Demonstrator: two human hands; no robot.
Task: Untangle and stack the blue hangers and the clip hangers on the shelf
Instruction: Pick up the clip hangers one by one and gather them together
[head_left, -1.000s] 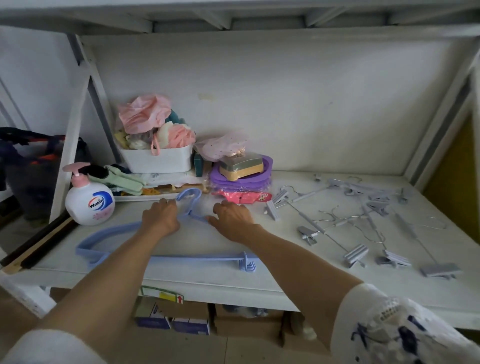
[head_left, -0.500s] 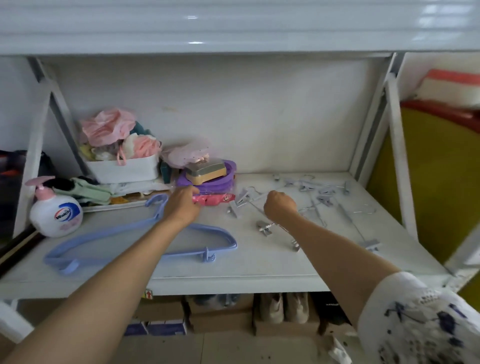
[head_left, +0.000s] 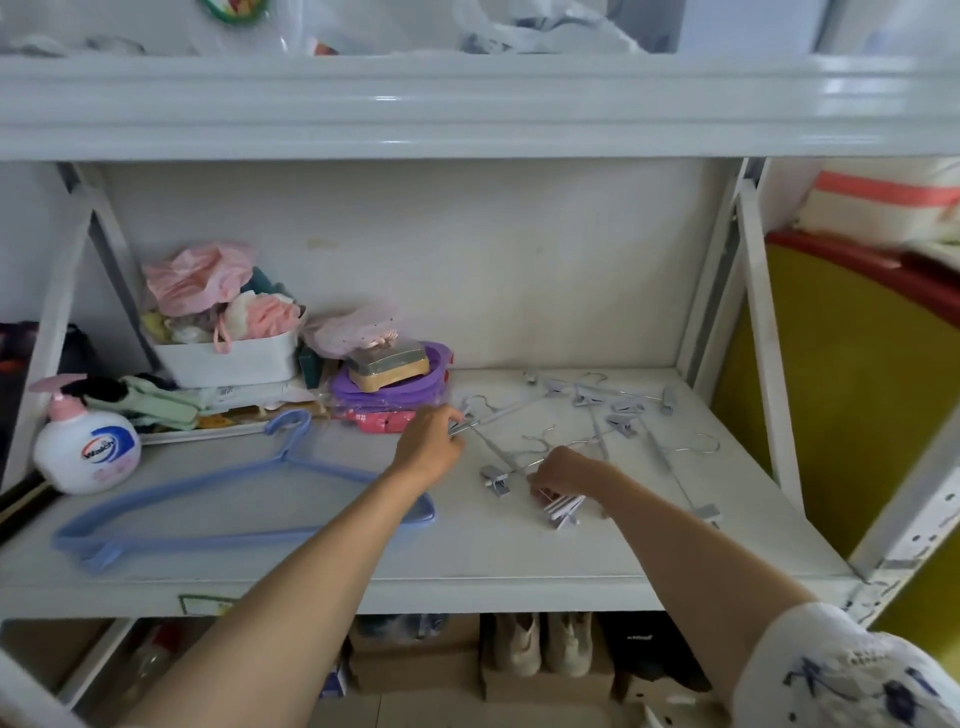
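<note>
While thin blue plastic hangers (head_left: 228, 499) lay flat on the shelf (head_left: 467, 566) | left hand (head_left: 428, 447) pinched a clip hanger's (head_left: 480, 423) metal clip | right hand (head_left: 563, 475) gripped another's pale clip (head_left: 563, 506)

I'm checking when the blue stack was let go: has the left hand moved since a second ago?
Yes. The left hand has left the blue hangers and gone right, past the purple containers, and now pinches a clip hanger.

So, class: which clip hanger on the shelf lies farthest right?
The clip hanger with its hook pointing right and one clip near the shelf's front edge; neither hand touches it.
</note>
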